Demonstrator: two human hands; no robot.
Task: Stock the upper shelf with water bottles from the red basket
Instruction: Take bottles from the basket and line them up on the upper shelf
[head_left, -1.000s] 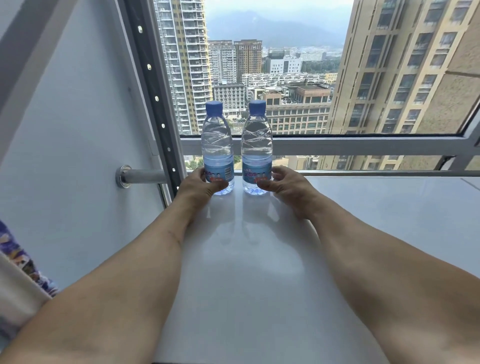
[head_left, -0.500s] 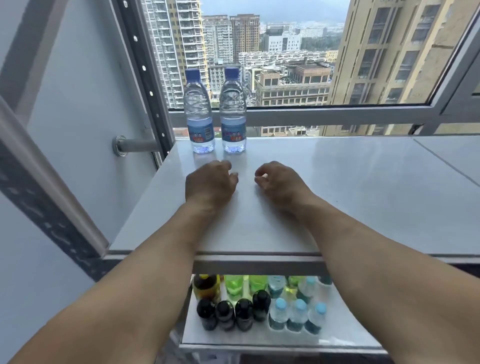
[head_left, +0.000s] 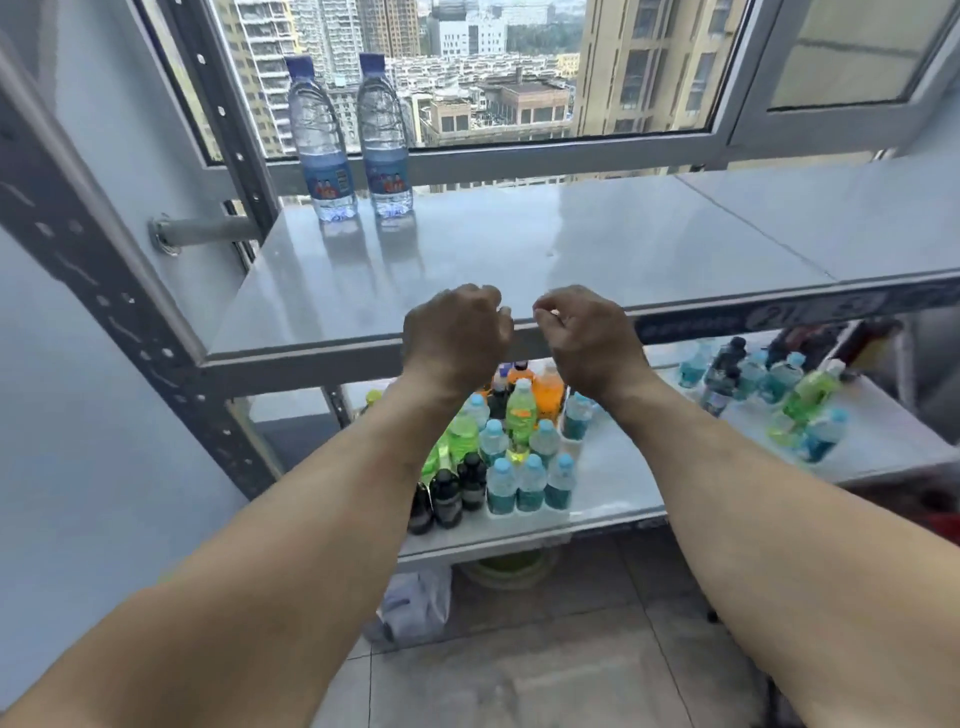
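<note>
Left hand (head_left: 457, 332) and right hand (head_left: 587, 332): fingers loosely curled, holding nothing, by upper shelf (head_left: 519, 260) front edge | two water bottles (head_left: 353, 140) stand at back-left, by window (head_left: 519, 78) | lower shelf (head_left: 623, 493) holds colorful drinks

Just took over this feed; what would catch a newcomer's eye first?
Two water bottles stand side by side at the upper shelf's back left corner, against the window. Both hands hang loosely curled and empty at its front edge, above the lower shelf's clustered colourful drinks.
</note>
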